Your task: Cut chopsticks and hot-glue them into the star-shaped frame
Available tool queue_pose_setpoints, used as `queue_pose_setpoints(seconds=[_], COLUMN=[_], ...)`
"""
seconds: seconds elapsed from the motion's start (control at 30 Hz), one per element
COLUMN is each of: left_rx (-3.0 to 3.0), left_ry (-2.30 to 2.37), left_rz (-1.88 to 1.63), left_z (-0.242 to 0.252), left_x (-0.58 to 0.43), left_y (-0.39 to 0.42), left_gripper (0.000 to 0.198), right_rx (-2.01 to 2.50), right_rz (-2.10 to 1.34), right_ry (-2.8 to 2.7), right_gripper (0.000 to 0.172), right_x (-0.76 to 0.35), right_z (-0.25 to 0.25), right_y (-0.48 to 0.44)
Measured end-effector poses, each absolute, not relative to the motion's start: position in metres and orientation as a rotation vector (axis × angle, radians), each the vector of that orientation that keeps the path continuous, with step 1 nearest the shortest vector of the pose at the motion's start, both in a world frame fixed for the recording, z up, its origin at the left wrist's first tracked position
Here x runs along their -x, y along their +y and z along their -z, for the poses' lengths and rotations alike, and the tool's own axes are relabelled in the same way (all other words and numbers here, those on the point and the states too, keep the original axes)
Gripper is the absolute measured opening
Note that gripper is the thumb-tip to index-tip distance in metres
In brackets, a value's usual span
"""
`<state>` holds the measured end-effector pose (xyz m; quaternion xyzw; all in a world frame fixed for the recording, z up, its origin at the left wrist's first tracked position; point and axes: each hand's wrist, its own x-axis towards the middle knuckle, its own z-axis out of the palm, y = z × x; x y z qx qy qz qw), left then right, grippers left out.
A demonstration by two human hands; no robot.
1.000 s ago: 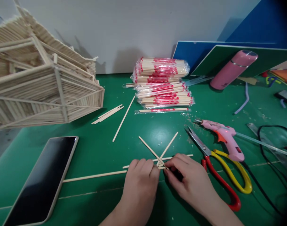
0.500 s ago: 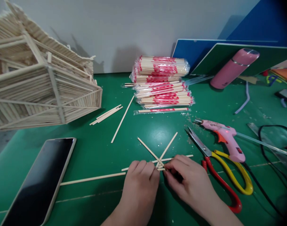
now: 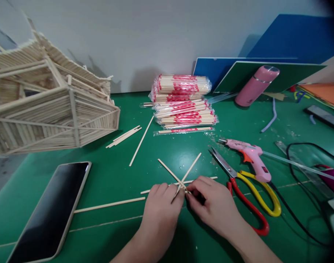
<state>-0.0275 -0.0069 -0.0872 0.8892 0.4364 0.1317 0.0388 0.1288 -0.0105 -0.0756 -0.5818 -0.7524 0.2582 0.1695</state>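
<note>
Several thin wooden chopsticks (image 3: 193,164) cross each other between my two hands, at the front middle of the green table. My left hand (image 3: 163,210) is closed, its fingers pressed on the crossing sticks; a short pale stick end pokes out by its thumb. Opposite it, my right hand (image 3: 213,202) pinches the near end of a crossed chopstick between thumb and fingertips. One stick lies sideways behind both hands. Scissors (image 3: 246,186) with red and yellow handles rest just right of my right hand, beside a pink glue gun (image 3: 250,157).
At the left stand a house-like model made of sticks (image 3: 93,113) and a phone (image 3: 49,208). Wrapped chopstick packs (image 3: 183,109) lie at the back, loose sticks (image 3: 125,137) nearer. A pink bottle (image 3: 256,87) leans by boards (image 3: 227,82). A black cord (image 3: 295,208) trails right.
The camera view has shifted to the right. Both hands stay at the crossed chopsticks, and a short stick end now shows above my left thumb.
</note>
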Motion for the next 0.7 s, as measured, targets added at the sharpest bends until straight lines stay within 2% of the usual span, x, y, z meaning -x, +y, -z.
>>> queue_pose_setpoints(seconds=[0.7], left_rx=[-2.69], left_ry=[1.239], left_rz=[-0.412], left_z=[0.0892], left_x=[0.0299], left_y=[-0.003], left_gripper=[0.015], right_rx=[1.613], right_rz=[-0.778], right_ry=[-2.128], right_gripper=[0.009], right_x=[-0.1315], right_z=[0.0776], right_y=[-0.0098])
